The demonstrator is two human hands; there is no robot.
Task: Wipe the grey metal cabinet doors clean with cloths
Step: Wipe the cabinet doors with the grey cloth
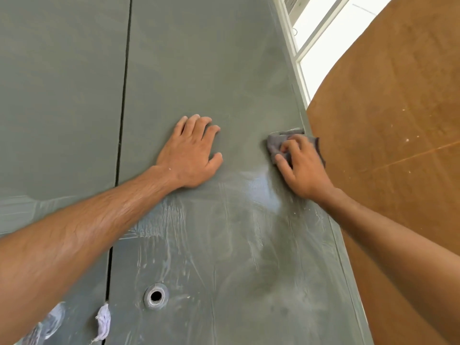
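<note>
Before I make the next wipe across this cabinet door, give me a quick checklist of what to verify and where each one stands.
1. Cloth in hand: ok. The right hand grips the grey cloth against the right door.
2. Door steadied: ok. The left hand rests flat on the same door.
3. Cloth at an edge to start from: ok. It sits at the door's right edge.
4. Streaks gone: not ok. White smears cover the door below the hands.
5. Area above the hands clean: cannot tell. It looks even, but fine dust would not show.
6. Gap between doors free: not ok. A white rag hangs from it low down.
</note>
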